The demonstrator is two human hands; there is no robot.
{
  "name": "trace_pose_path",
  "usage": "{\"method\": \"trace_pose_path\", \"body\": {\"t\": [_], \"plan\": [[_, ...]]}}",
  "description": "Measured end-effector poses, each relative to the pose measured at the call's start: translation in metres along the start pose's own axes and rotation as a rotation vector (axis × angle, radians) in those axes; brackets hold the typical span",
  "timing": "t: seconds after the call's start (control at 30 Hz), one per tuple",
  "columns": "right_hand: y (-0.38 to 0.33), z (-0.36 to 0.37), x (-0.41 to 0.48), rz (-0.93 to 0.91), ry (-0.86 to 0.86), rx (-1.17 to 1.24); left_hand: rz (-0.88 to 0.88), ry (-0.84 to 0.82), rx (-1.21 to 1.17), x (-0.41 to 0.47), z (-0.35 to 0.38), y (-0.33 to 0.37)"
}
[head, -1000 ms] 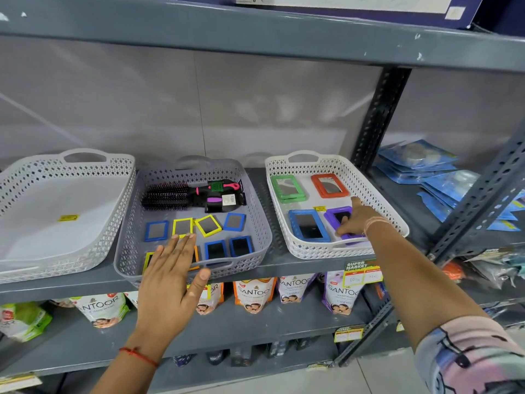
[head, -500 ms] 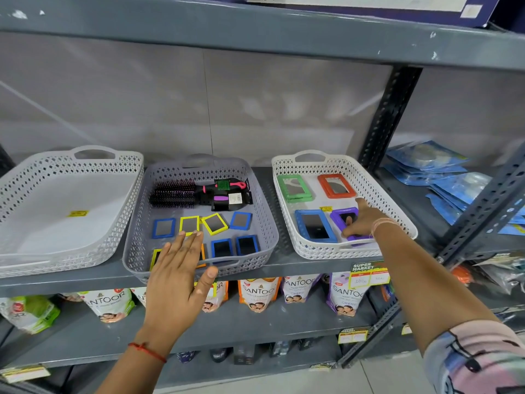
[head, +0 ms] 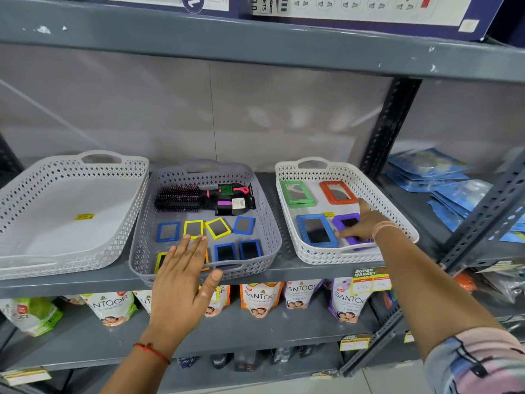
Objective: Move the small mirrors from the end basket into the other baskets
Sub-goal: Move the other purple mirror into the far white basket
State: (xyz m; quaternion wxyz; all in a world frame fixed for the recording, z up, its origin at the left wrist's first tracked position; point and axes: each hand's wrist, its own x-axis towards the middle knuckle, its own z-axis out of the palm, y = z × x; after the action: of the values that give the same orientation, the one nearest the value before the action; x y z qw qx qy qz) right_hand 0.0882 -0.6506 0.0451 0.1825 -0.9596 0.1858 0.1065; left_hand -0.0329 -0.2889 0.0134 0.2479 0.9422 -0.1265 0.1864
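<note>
Three baskets stand on the middle shelf. The left white basket point(head: 71, 172) holds only a yellow sticker. The grey middle basket point(head: 142, 223) holds several small blue and yellow framed mirrors point(head: 218, 228) and hairbrushes point(head: 181, 198). The right white basket point(head: 397, 223) holds green point(head: 295, 193), orange point(head: 336, 192), blue point(head: 316, 231) and purple mirrors point(head: 347, 221). My left hand point(head: 183, 280) hovers flat and open over the front of the grey basket. My right hand point(head: 362, 226) rests on the purple mirror, fingers pressed on it, index finger pointing up.
A grey shelf board point(head: 255, 38) runs overhead with boxes on it. A perforated upright post point(head: 389, 126) stands right of the baskets. Blue packets point(head: 443, 177) lie on the neighbouring shelf. Handwash pouches point(head: 260, 298) line the shelf below.
The camera has tilted up and moved slightly left. My left hand has crept a little forward over the grey basket. My right hand stays on the purple mirror.
</note>
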Motion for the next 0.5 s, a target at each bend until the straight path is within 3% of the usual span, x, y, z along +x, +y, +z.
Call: {"method": "trace_pose_path", "body": {"t": [0.2,0.5], "plan": [[-0.020,-0.015,0.001,0.001,0.075,-0.140,0.011,-0.006,-0.002,0.000,-0.002,-0.001],[-0.010,-0.003,-0.003,0.081,-0.035,-0.058,0.036,-0.008,-0.017,-0.001,-0.003,-0.002]]}}
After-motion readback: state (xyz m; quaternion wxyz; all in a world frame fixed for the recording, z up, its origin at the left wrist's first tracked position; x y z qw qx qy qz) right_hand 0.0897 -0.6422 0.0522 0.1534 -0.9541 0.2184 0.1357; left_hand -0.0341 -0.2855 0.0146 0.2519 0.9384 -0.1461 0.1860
